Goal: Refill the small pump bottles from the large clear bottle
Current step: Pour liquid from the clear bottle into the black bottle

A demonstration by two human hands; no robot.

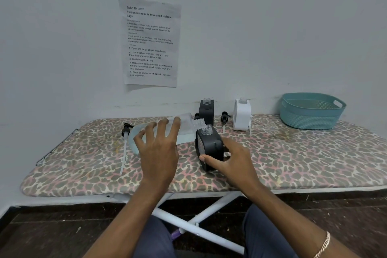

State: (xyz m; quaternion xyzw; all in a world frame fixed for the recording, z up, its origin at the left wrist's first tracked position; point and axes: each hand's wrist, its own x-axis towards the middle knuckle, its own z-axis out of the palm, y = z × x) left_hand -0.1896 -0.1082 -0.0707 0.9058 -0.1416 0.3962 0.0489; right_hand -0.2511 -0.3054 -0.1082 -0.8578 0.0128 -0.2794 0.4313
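Left hand (159, 146) grips the large clear plastic bottle (186, 130), tipped over the open neck of the small black square bottle (209, 146) on the leopard-print board (293, 153); right hand (232, 159) clasps that bottle; any misalignment of the narrow necks risks a spill.

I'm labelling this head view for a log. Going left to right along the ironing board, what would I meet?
From the left: pump with long tube → large clear bottle → near black bottle → loose black pump → white bottle → teal basket.
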